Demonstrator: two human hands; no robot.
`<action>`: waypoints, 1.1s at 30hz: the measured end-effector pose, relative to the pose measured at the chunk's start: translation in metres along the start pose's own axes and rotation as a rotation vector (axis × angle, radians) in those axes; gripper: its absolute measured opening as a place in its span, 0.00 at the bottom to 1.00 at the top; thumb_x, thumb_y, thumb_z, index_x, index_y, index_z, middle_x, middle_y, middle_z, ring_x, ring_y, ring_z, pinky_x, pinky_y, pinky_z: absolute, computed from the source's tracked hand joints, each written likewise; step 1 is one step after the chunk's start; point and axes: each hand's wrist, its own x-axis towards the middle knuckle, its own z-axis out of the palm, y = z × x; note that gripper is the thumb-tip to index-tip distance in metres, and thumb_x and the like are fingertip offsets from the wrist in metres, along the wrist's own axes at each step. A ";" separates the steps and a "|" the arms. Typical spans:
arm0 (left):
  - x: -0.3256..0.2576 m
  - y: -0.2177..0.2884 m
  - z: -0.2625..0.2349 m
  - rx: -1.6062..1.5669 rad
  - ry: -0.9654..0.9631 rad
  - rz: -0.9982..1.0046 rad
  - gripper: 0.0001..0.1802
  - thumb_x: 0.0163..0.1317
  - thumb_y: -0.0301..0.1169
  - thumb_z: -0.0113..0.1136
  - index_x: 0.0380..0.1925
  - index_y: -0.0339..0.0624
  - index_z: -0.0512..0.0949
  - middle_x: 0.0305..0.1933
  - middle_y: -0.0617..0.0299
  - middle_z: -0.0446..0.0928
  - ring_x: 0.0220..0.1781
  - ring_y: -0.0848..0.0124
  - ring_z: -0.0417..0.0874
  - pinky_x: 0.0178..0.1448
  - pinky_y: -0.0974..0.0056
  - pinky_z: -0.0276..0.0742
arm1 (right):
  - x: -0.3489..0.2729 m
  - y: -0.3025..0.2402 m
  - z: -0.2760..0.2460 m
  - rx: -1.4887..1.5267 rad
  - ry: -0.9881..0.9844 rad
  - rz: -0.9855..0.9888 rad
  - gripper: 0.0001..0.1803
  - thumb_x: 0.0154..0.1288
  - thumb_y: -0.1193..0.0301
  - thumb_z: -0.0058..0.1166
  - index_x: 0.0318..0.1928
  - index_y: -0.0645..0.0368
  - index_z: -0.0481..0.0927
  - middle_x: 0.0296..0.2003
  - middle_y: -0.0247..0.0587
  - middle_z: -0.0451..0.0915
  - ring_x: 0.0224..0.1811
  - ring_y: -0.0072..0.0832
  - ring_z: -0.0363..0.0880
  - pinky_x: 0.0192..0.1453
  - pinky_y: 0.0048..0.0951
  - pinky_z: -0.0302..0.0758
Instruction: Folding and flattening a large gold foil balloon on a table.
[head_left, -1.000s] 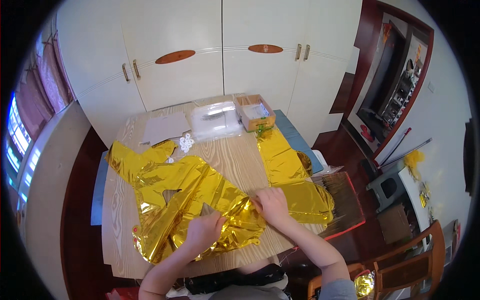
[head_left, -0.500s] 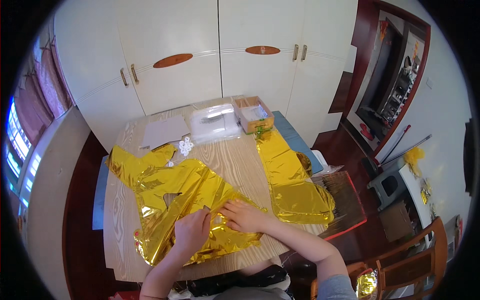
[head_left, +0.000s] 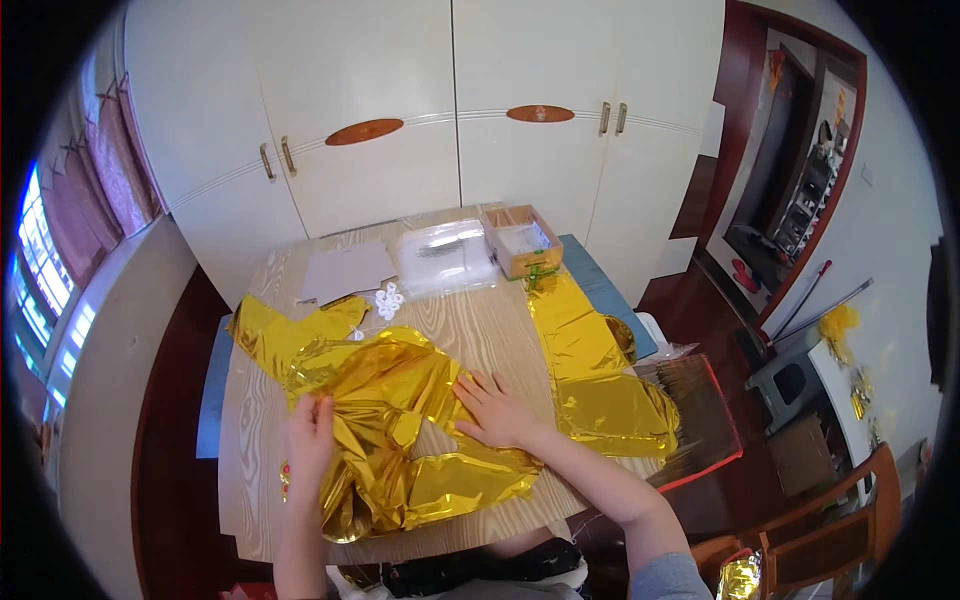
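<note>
In the head view, a gold foil balloon (head_left: 470, 480), flat and crumpled, lies across the middle of the wooden tabletop (head_left: 252, 500) and reaches down to the near edge. The left hand (head_left: 312, 432) has its fingers pinched together on the foil, toward the left edge. It seems to hold up a bit of the foil, since the folds all run to that spot. The right hand (head_left: 492, 412) is spread wide and flat on the other side of the foil, gripping nothing, maybe so the thin, slippery foil does not slide.

A second gold foil balloon (head_left: 612, 402) lies along the right edge, perhaps put there to be out of the way. At the far edge sit a wooden box (head_left: 524, 252), near the right corner, and a pile of clear plastic bags (head_left: 446, 260), probably there to leave room for both hands.
</note>
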 end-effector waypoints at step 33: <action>-0.149 0.026 -0.048 0.378 -0.010 0.014 0.23 0.41 0.41 0.76 0.31 0.42 0.75 0.34 0.59 0.74 0.42 0.57 0.75 0.44 0.54 0.69 | -0.080 -0.082 -0.032 0.125 0.059 -0.505 0.20 0.59 0.61 0.59 0.49 0.57 0.79 0.51 0.35 0.79 0.56 0.32 0.75 0.61 0.33 0.69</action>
